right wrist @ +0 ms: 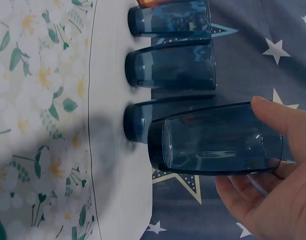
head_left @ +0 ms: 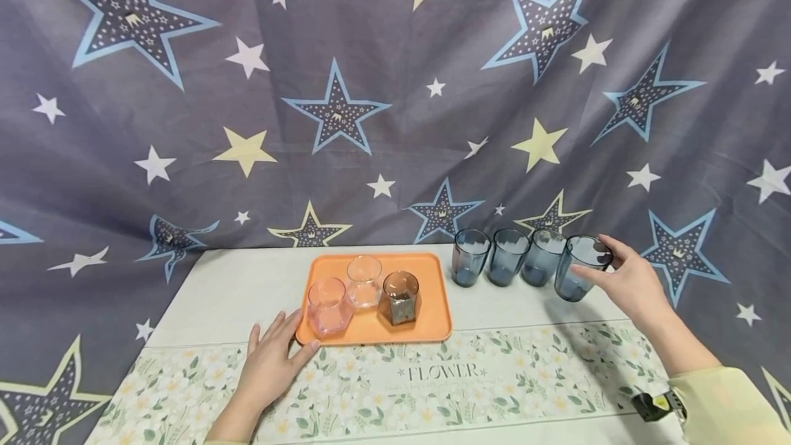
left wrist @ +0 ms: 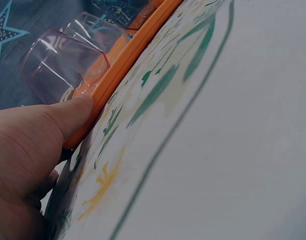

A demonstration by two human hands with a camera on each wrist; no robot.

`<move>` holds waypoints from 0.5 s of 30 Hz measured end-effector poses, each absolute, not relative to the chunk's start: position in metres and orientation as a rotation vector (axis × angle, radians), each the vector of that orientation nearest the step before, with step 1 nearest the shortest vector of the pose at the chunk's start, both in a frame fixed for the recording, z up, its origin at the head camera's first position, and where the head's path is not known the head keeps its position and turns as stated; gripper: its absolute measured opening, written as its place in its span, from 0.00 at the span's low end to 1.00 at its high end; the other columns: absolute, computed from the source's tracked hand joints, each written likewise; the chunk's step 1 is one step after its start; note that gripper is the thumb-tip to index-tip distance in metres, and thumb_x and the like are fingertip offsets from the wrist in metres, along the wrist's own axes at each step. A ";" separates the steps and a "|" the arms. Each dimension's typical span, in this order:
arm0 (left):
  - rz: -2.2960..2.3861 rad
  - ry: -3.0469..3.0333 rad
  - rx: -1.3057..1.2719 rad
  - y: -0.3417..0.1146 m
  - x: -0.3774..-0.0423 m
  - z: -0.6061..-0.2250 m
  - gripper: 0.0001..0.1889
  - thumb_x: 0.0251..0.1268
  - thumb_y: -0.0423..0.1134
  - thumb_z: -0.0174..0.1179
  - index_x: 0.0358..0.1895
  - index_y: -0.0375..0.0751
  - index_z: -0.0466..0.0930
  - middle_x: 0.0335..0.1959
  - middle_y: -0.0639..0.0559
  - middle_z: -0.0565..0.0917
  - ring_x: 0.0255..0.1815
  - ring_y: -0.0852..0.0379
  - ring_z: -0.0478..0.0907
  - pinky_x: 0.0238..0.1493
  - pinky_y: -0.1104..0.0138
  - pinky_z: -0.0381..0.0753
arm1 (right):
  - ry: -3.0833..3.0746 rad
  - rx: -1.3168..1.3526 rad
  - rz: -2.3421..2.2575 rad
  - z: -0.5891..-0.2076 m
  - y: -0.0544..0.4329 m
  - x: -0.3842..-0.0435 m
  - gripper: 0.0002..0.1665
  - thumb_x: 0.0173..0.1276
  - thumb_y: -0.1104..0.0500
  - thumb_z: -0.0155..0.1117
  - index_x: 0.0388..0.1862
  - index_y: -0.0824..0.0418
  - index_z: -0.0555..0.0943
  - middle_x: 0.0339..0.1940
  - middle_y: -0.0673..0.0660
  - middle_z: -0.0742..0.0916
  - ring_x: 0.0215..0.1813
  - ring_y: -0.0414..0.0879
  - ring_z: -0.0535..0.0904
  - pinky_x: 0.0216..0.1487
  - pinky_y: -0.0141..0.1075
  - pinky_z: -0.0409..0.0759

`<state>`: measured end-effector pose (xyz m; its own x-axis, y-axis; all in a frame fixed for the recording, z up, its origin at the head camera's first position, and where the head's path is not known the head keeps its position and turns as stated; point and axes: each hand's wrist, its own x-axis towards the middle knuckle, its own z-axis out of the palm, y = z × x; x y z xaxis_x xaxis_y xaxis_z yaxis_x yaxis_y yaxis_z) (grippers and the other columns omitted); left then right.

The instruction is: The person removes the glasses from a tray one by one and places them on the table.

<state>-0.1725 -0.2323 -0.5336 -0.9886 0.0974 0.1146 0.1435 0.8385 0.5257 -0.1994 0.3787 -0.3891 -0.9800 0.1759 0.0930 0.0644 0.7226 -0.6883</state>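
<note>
My right hand (head_left: 630, 287) grips a blue glass (head_left: 575, 280) near its rim, thumb on one side and fingers on the other. In the right wrist view this glass (right wrist: 213, 140) overlaps the end of a row of three like it: a left one (head_left: 471, 259), a middle one (head_left: 508, 259) and a right one (head_left: 541, 263). My left hand (head_left: 272, 362) touches the near left corner of an orange tray (head_left: 432, 294), fingers spread, thumb (left wrist: 75, 112) against its edge. On the tray stand a pink glass (head_left: 329, 307), a clear glass (head_left: 364, 283) and a brown glass (head_left: 402, 301).
A floral runner (head_left: 494, 383) with the word FLOWER crosses the front of the white table (head_left: 241, 280). Behind the table hangs a dark curtain (head_left: 383, 115) printed with stars. A dark wrist device (head_left: 655, 405) sits by the right sleeve.
</note>
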 end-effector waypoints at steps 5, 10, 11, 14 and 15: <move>-0.853 -2.938 -0.189 -0.233 -0.173 -0.536 0.44 0.78 0.59 0.69 0.84 0.32 0.68 0.82 0.34 0.71 0.86 0.27 0.57 0.83 0.28 0.33 | -2.773 -0.209 1.040 -0.392 0.386 -0.203 0.65 0.75 0.35 0.76 0.92 0.67 0.54 0.76 0.75 0.75 0.72 0.75 0.72 0.59 0.67 0.77; -0.861 -2.932 -0.187 -0.232 -0.173 -0.535 0.44 0.78 0.59 0.69 0.84 0.32 0.68 0.82 0.33 0.71 0.86 0.27 0.58 0.84 0.28 0.33 | -2.766 -0.234 1.021 -0.395 0.393 -0.208 0.64 0.76 0.36 0.75 0.91 0.69 0.54 0.71 0.74 0.78 0.66 0.70 0.77 0.55 0.62 0.80; -0.861 -2.929 -0.188 -0.233 -0.173 -0.535 0.44 0.78 0.59 0.69 0.84 0.32 0.68 0.82 0.33 0.71 0.86 0.27 0.58 0.83 0.28 0.33 | -2.765 -0.241 1.025 -0.395 0.394 -0.209 0.64 0.76 0.36 0.75 0.91 0.69 0.53 0.70 0.74 0.78 0.66 0.70 0.77 0.55 0.62 0.80; -0.857 -2.924 -0.192 -0.233 -0.173 -0.535 0.44 0.78 0.58 0.69 0.84 0.32 0.68 0.82 0.33 0.71 0.86 0.27 0.58 0.83 0.28 0.33 | -2.766 -0.263 1.035 -0.396 0.397 -0.211 0.65 0.76 0.36 0.75 0.91 0.69 0.52 0.70 0.75 0.78 0.66 0.71 0.77 0.55 0.63 0.80; -0.857 -2.922 -0.194 -0.233 -0.174 -0.535 0.44 0.78 0.58 0.69 0.84 0.32 0.68 0.82 0.33 0.71 0.86 0.27 0.58 0.83 0.28 0.33 | -2.764 -0.266 1.040 -0.397 0.398 -0.212 0.65 0.76 0.36 0.75 0.91 0.70 0.52 0.70 0.76 0.78 0.66 0.72 0.77 0.55 0.64 0.80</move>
<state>-0.1736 -0.2327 -0.5350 -0.9878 0.0960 0.1223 0.1469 0.8346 0.5309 -0.2120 0.3978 -0.3967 -0.9686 0.2273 0.1008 0.1045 0.7399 -0.6645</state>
